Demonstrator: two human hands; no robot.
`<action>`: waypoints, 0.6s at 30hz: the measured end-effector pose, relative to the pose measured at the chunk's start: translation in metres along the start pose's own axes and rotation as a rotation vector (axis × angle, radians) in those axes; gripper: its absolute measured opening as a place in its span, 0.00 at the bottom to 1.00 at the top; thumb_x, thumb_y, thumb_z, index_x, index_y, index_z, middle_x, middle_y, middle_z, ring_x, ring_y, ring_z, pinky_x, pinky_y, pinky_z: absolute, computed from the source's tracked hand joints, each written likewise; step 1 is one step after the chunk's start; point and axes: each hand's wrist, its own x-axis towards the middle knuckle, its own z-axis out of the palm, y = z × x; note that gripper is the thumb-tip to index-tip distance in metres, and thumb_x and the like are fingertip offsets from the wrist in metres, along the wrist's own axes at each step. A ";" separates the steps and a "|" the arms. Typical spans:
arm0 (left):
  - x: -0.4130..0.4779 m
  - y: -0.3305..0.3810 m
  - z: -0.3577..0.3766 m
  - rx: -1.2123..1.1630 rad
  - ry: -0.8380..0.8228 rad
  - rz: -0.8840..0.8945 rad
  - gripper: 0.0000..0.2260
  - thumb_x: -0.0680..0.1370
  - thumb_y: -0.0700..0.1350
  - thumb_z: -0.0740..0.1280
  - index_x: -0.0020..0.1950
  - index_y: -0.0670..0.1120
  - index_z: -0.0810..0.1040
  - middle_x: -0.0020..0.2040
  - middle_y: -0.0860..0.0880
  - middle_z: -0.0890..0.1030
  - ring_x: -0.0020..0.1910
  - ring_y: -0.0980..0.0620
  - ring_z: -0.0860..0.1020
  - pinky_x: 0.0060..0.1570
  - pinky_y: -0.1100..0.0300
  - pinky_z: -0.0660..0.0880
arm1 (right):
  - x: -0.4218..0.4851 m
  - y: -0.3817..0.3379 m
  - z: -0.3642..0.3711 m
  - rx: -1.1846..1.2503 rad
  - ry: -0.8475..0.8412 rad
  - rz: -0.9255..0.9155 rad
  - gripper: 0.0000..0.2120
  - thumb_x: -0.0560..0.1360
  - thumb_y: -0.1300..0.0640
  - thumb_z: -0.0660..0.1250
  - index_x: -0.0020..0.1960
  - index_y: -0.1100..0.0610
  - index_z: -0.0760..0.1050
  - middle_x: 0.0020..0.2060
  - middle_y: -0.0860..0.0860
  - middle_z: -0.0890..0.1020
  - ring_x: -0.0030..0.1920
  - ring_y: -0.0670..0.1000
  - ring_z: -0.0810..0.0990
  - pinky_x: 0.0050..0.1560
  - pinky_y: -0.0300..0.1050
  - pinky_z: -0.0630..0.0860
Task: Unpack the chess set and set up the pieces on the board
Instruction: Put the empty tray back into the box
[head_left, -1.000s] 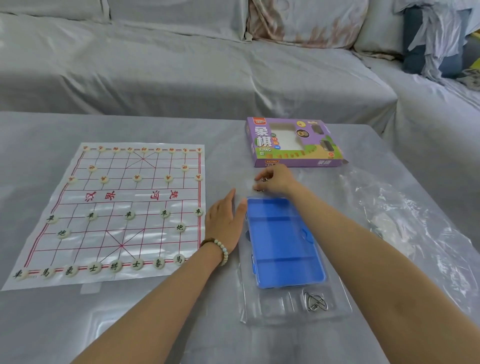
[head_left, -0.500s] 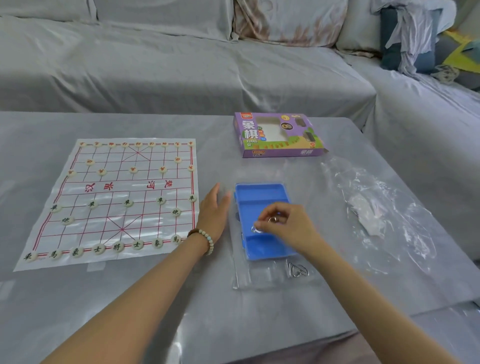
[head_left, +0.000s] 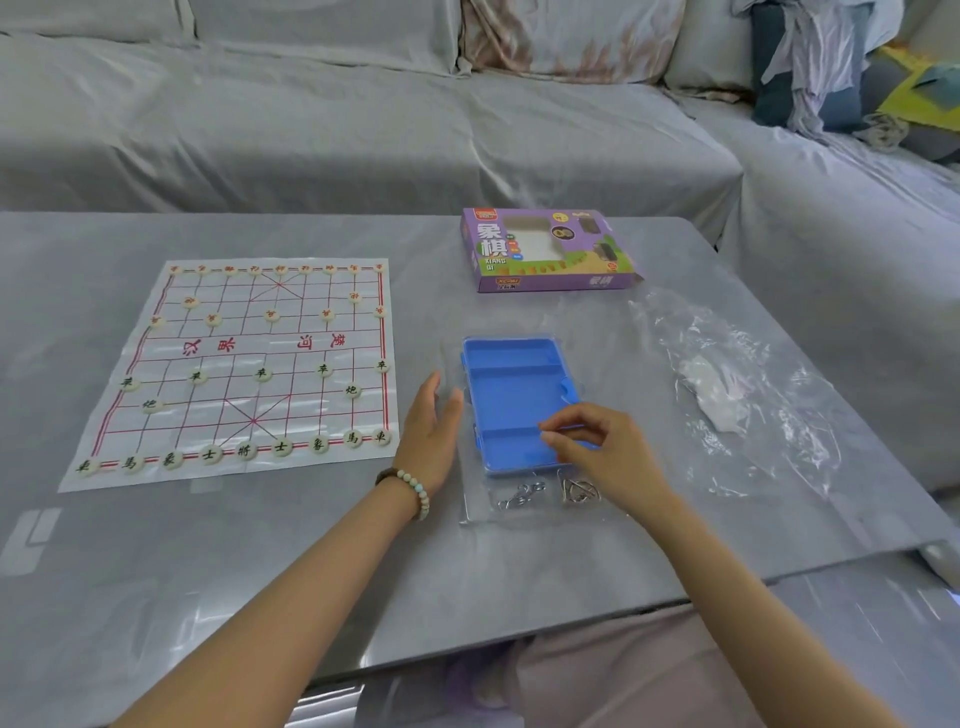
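Observation:
The paper xiangqi board (head_left: 244, 358) lies flat on the left of the table, with round cream pieces (head_left: 280, 447) standing on the lines of both sides. An empty blue plastic tray (head_left: 511, 395) sits on a clear plastic blister (head_left: 475, 512) right of the board. My left hand (head_left: 431, 431) rests open beside the tray's left edge, a bead bracelet on its wrist. My right hand (head_left: 597, 452) hovers over the tray's near right corner, thumb and finger pinched together; I see nothing between them. Two metal wire puzzles (head_left: 519, 493) (head_left: 579, 488) lie in the blister just below the tray.
The purple chess-set box (head_left: 545, 249) lies at the far middle of the table. A crumpled clear plastic bag (head_left: 727, 389) is spread on the right. The grey table (head_left: 311, 561) ends close in front of me. A covered sofa (head_left: 363, 130) runs behind and to the right.
My right hand carried a metal wire puzzle from beyond the tray toward me. A second puzzle now lies in the blister and the hand shows nothing. My left hand stayed put.

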 end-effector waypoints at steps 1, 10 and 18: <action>-0.002 0.000 0.003 -0.008 -0.014 -0.002 0.25 0.81 0.53 0.53 0.76 0.48 0.52 0.76 0.50 0.57 0.74 0.52 0.57 0.72 0.55 0.56 | 0.001 0.006 -0.003 -0.015 0.046 -0.008 0.07 0.72 0.63 0.71 0.41 0.52 0.79 0.40 0.45 0.83 0.40 0.40 0.81 0.46 0.37 0.76; -0.019 -0.011 0.010 0.126 -0.007 0.107 0.28 0.79 0.54 0.56 0.76 0.50 0.49 0.76 0.53 0.52 0.75 0.55 0.52 0.73 0.55 0.52 | 0.000 0.037 -0.006 -0.200 0.074 -0.063 0.25 0.70 0.45 0.70 0.64 0.46 0.69 0.63 0.42 0.67 0.65 0.40 0.66 0.66 0.38 0.62; -0.025 -0.014 -0.040 0.535 0.039 0.255 0.26 0.78 0.57 0.51 0.73 0.47 0.61 0.73 0.47 0.62 0.73 0.51 0.56 0.71 0.57 0.53 | 0.012 0.044 -0.005 -0.294 0.146 0.121 0.34 0.72 0.43 0.68 0.72 0.54 0.61 0.72 0.49 0.61 0.72 0.48 0.59 0.72 0.47 0.58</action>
